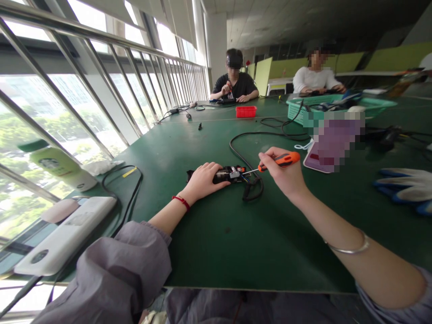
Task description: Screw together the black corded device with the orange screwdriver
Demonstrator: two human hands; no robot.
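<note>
My left hand lies over a black corded device with its fingers curled round it, holding it down on the green table. At the device's right end the inside is laid open, with metal parts and thin coloured wires showing. Its left end is partly hidden under my hand. My right hand grips an orange-and-black screwdriver by the handle. The metal shaft points left, and its tip is at the opened end of the device; whether it sits on a screw I cannot tell. A black cord loops away behind.
A purple phone and gloves lie to the right. Behind are a green basket and a red tray. On the left stand a bottle and a white power bank. Two people sit across the table.
</note>
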